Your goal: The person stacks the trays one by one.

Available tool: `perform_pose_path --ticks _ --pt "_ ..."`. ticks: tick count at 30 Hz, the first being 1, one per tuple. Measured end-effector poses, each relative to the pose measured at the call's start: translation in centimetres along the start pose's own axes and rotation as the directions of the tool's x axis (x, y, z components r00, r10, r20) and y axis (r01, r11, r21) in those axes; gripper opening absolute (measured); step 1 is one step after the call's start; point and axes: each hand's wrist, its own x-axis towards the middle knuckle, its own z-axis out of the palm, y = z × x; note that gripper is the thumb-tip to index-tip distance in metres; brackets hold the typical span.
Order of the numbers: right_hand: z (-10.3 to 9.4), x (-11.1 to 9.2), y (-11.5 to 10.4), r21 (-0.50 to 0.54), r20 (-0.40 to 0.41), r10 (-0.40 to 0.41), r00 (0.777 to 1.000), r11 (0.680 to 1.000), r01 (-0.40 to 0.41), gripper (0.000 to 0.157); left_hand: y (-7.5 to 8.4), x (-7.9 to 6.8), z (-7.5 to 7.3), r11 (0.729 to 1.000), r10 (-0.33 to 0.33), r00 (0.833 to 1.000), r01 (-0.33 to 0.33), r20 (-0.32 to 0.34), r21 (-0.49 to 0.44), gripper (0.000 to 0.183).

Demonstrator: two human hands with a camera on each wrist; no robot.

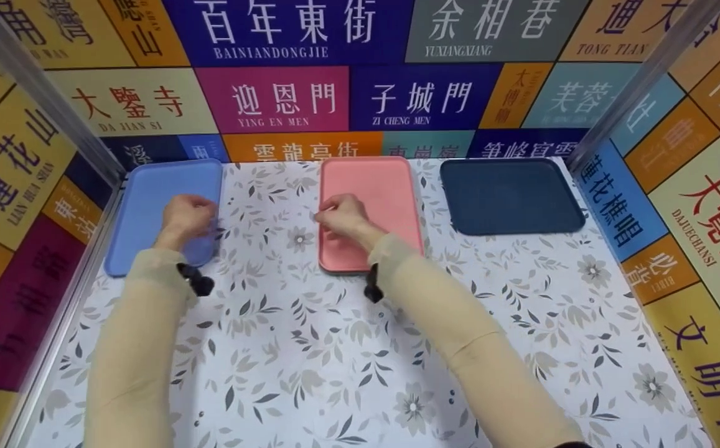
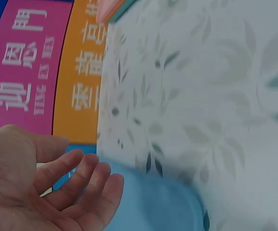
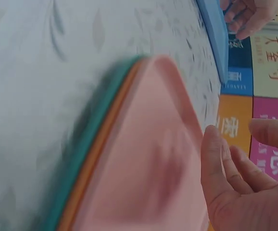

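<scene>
My left hand is over the right side of a blue tray, its fingers loosely bent and nothing between them. Over the pink tray in the middle hovers my right hand, thumb and fingers relaxed and apart in the right wrist view, holding nothing. That wrist view shows the pink tray on top of a stack, above an orange tray and a teal tray whose edges show along one side. A faint shadow or reflection of the hand lies on the pink surface.
A dark navy tray lies at the back right of the table, covered with a leaf-patterned cloth. Panels with large printed characters stand behind and at both sides, with metal posts at the corners.
</scene>
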Motion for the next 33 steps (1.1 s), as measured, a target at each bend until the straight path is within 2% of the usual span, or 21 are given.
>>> perform_pose_path --ticks 4,8,12,14,16,22,24,30,33 --pt "3.6 -0.2 -0.4 0.098 -0.014 -0.017 1.0 0.995 0.018 0.042 -2.6 -0.2 -2.6 0.999 -0.031 0.998 0.032 -0.05 0.013 0.05" --pt "6.8 -0.6 -0.8 0.183 -0.015 0.013 1.0 0.983 -0.01 0.043 -4.7 -0.7 -4.7 0.997 -0.079 0.993 0.078 -0.087 -0.013 0.05" --pt "9.4 -1.1 -1.2 0.179 -0.039 0.04 0.998 0.983 -0.032 0.039 -6.1 -1.1 -5.9 0.993 -0.111 0.991 0.107 -0.071 -0.058 0.05" --pt "10.5 -1.2 -1.4 0.16 -0.048 0.045 0.998 0.987 -0.036 0.037 -6.7 -1.2 -6.3 0.992 -0.122 0.99 0.119 -0.068 -0.05 0.051" --pt "11.5 -1.2 -1.6 0.152 -0.05 0.054 0.997 0.987 -0.046 0.035 -7.3 -1.5 -6.7 0.992 -0.123 0.988 0.124 -0.093 0.003 0.05" --pt "13.4 -1.1 -2.2 0.171 -0.047 0.113 0.992 0.98 -0.104 0.038 -9.1 -1.8 -7.7 0.971 -0.146 0.972 0.177 -0.181 0.164 0.052" --pt "13.8 -1.1 -2.3 0.166 -0.051 0.119 0.992 0.98 -0.109 0.038 -9.6 -1.9 -7.9 0.964 -0.185 0.965 0.215 -0.188 0.159 0.055" --pt "14.5 -1.5 -2.4 0.134 -0.051 0.135 0.99 0.983 -0.127 0.033 -10.9 -2.7 -8.5 0.929 -0.316 0.928 0.345 -0.2 0.135 0.063" --pt "14.8 -1.5 -2.3 0.139 -0.064 0.149 0.987 0.981 -0.139 0.03 -11.5 -2.7 -8.6 0.917 -0.348 0.918 0.376 -0.193 0.136 0.066"
